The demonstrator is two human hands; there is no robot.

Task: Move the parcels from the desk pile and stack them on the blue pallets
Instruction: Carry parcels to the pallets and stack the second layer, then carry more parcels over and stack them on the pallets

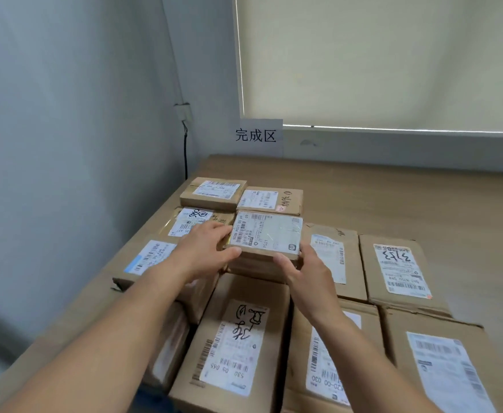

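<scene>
Your left hand (205,251) and right hand (306,275) pinch the small flat brown cardboard parcel (266,235) by its near corners (white label up), holding it between them over other stacked cardboard boxes (238,338).

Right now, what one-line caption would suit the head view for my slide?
Left hand and right hand grip a small labelled parcel amid rows of cardboard parcels.

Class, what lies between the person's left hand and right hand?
In the head view, a small labelled parcel lies between the left hand and right hand; both grip its near corners.
</scene>
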